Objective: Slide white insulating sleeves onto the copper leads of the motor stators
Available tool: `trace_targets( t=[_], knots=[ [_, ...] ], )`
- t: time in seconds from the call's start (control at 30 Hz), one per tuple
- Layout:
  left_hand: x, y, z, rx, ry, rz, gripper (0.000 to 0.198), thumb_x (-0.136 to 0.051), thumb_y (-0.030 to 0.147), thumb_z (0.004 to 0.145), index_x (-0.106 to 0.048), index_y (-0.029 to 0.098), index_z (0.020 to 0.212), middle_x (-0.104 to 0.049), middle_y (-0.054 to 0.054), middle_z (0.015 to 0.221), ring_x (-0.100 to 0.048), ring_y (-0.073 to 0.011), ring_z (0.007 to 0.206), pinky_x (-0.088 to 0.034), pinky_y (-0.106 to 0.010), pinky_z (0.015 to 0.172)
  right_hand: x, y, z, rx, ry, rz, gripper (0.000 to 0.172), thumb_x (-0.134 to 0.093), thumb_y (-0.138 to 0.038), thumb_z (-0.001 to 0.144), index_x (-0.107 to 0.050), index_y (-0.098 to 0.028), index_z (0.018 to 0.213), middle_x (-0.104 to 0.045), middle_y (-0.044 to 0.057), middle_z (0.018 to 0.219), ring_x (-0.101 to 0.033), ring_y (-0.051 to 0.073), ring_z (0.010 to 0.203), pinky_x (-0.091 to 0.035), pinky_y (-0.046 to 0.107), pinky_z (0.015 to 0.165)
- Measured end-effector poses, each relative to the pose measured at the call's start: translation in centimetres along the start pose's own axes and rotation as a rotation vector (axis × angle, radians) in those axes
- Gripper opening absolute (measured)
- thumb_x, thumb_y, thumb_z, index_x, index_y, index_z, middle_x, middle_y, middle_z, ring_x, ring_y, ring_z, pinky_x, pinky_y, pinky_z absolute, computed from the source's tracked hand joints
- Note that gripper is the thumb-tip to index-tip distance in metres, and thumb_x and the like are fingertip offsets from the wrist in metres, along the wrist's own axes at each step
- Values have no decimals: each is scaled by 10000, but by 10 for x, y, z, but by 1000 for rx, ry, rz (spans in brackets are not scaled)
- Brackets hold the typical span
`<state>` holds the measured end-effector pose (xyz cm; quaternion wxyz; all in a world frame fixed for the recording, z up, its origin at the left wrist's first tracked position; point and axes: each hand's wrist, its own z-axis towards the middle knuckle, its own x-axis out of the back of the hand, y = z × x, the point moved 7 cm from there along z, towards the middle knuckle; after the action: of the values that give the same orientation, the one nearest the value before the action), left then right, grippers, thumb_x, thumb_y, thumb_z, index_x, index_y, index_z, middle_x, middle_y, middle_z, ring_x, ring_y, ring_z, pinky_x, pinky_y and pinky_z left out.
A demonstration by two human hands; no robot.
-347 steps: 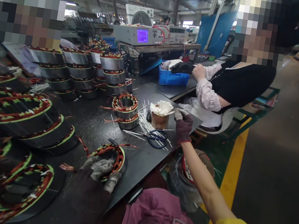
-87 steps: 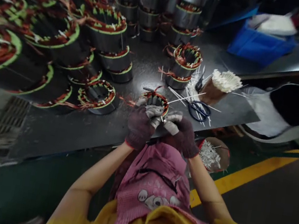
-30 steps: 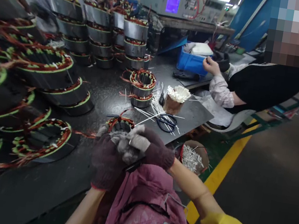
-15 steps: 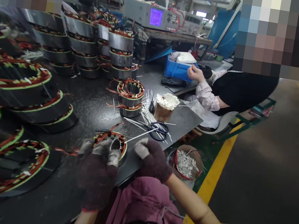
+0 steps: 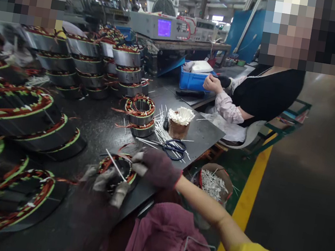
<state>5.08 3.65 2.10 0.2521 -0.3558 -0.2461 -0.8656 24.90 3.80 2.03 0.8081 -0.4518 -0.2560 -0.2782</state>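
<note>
My left hand (image 5: 92,215), in a dark glove with pale fingertips and blurred by motion, grips the near edge of a copper-wound motor stator (image 5: 117,172) lying on the dark workbench (image 5: 204,135). A thin white cable tie (image 5: 116,165) crosses the stator's winding. My gloved right hand (image 5: 157,168) is just right of the stator, its fingertips close to the tie and winding. I cannot tell whether those fingers pinch anything. Part of the stator is hidden by my left hand.
Nearby on the bench are blue-handled scissors (image 5: 174,149), loose white ties, a cup of ties (image 5: 179,121) and stacked stators (image 5: 139,117). More stators fill the left. A tie-filled bin (image 5: 213,186) sits on the floor at right. A co-worker (image 5: 267,94) sits beyond the bench.
My right hand has moved left, closer to the stator. The white tie now lies across the winding instead of pointing toward the scissors. My left hand is more blurred.
</note>
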Motion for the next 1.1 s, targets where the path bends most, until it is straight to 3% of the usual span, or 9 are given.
trace_targets(
  t=[0.1,0.17,0.23,0.43,0.7,0.77,0.9,1.0,1.1],
  knots=[
    [15,-9,-5,-249,-95,112,338,-625,291,1002,-719,362,1319,-836,-52,1315,-743,-413,1338,-453,-726,1271,44,59,-24,-206,327,201,227,-670,-385,1021,-814,-215,1066,-858,64,1046,-783,211,973,-611,347,928],
    [17,-9,-6,-358,-102,162,311,-612,246,1027,-705,317,1314,-839,-76,1321,-740,-392,1364,-477,-678,1253,83,101,-44,-426,663,91,262,-660,-405,1002,-814,-194,1030,-854,95,1016,-775,238,950,-619,383,924],
    [13,-1,-3,-377,-62,207,257,-631,243,1036,-708,290,1277,-854,-86,1251,-767,-376,1313,-506,-643,1226,112,127,-51,-554,847,-31,304,-641,-403,992,-820,-170,1071,-852,142,1066,-766,272,980,-614,433,959],
    [-3,37,17,-341,-11,356,186,-698,329,1001,-782,225,1130,-845,-117,963,-812,-383,1017,-608,-612,1066,140,143,-31,-547,847,-224,280,-681,-379,948,-853,-161,986,-863,191,1082,-757,326,1054,-579,499,1080],
    [8,25,18,-383,-132,193,263,-638,207,969,-824,263,1146,-859,-117,1198,-771,-378,1259,-536,-615,1212,144,108,-55,-334,943,-142,333,-572,-390,1036,-849,-215,1093,-856,154,1122,-779,316,1114,-600,531,1096],
    [1,26,17,-301,-151,205,205,-652,256,981,-823,257,1092,-862,-118,1122,-792,-370,1161,-558,-601,1168,128,76,-56,-174,839,-60,289,-600,-386,1054,-838,-226,1092,-857,141,1143,-789,300,1130,-612,517,1086],
    [-18,34,19,-94,-296,306,269,-678,424,995,-825,204,1039,-828,-146,935,-787,-407,1071,-600,-608,1022,80,10,-65,22,375,244,226,-621,-345,1101,-814,-239,1151,-836,135,1316,-795,265,1215,-632,480,1073],
    [-28,31,16,29,-415,335,402,-581,478,1079,-809,151,1135,-827,-157,1044,-762,-410,1190,-580,-611,1061,51,-18,-82,10,54,491,193,-658,-339,1102,-824,-247,1134,-859,123,1264,-823,239,1116,-665,425,983],
    [-27,29,11,82,-366,276,458,-572,479,1090,-755,135,1330,-814,-163,1224,-727,-398,1312,-518,-625,1192,33,-23,-101,-100,-144,702,166,-728,-363,1076,-847,-247,1067,-883,111,1134,-842,227,1021,-682,374,910]
  ],
)
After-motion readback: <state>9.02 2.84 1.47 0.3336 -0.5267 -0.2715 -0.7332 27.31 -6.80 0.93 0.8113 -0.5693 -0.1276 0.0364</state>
